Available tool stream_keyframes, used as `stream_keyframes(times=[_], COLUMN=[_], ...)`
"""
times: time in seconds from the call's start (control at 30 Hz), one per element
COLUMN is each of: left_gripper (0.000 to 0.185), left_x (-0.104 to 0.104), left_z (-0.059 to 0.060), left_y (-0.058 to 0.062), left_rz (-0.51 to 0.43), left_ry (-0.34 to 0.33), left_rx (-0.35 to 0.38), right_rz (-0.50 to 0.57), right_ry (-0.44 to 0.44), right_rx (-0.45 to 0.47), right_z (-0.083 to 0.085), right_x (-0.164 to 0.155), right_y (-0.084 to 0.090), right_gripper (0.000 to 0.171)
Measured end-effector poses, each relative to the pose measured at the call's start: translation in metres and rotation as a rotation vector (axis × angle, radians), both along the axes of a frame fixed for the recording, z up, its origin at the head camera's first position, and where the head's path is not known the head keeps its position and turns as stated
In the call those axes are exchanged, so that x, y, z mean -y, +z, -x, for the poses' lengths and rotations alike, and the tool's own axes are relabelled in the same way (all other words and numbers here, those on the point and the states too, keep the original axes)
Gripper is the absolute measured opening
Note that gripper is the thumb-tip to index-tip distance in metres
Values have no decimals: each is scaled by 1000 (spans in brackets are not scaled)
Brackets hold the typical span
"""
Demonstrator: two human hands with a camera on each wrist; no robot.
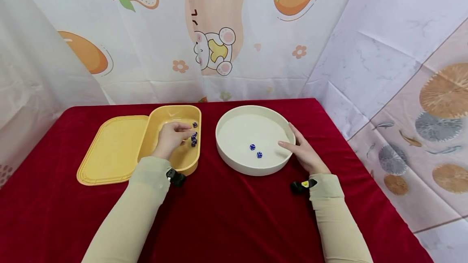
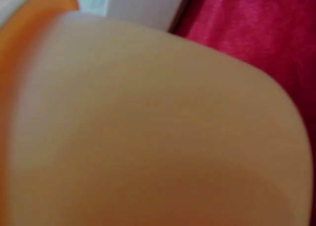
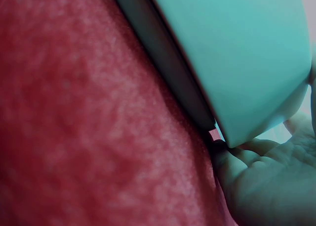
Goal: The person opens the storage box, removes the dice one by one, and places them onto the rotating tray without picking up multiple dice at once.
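My left hand (image 1: 171,138) reaches into a yellow rectangular container (image 1: 146,143), its fingertips right beside several dark blue dice (image 1: 193,143) along the right wall. Whether a die sits between thumb and fingers is hard to make out. In the left wrist view a large blurred tan surface hides the fingers. My right hand (image 1: 305,153) grips the right side of a round white tray (image 1: 237,167), thumb over the rim, other fingers outside it. In the right wrist view, fingers (image 3: 232,169) touch the tray's lower edge. Two blue dice (image 1: 252,147) lie apart on the tray's floor.
A yellow lid (image 1: 111,147) lies flat at the left, against the container. Red cloth (image 1: 234,214) covers the table. Printed curtains (image 1: 153,52) hang behind the table and along its right side.
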State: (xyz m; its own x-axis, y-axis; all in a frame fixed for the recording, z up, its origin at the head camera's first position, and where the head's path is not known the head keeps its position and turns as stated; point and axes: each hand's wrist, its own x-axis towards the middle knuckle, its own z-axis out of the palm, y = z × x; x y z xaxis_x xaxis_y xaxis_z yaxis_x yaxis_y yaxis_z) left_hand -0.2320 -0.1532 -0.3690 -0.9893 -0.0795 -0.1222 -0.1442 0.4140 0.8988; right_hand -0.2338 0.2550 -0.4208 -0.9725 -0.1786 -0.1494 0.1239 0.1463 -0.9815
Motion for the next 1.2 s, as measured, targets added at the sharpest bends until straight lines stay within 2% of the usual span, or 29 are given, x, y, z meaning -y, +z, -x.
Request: stream_keyframes(times=[0.13,0.6,0.87,1.2], left_gripper=[36,42,41,42], left_x=[-2,-5,-3,-4], left_z=[2,5,7,6], left_y=[-2,-10,-15,-13], left_rz=[2,-15,157,226], left_ry=[-1,59,28,-1], left_rx=[50,224,225,278], right_rz=[-7,-4,7,16], right_ry=[-7,4,7,5], right_rx=[4,9,5,3], right_z=[1,1,0,0], right_x=[-1,-2,-1,1], right_y=[0,-2,-2,-1], right_gripper=[92,92,93,92])
